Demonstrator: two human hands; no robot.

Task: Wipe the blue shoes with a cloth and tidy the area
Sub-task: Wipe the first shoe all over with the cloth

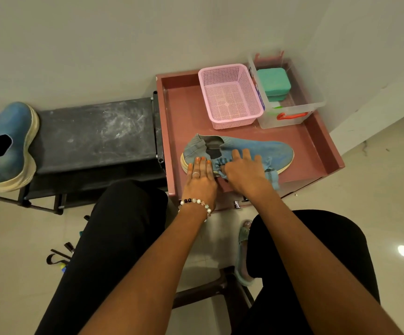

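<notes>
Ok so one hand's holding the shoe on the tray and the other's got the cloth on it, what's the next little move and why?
Probably draw the cloth along the side toward the toe. The right hand presses it near the middle of the blue shoe, the left hand lies flat on the heel end to steady it, and the toe end lies bare beyond the cloth.

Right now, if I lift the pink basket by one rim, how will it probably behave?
The pink basket is perforated plastic and looks empty, so it is probably light and easy to lift. Its thin mesh walls may flex a little. It stands close beside the clear box on the tray, so lifting it at a tilt might nudge that box.
</notes>
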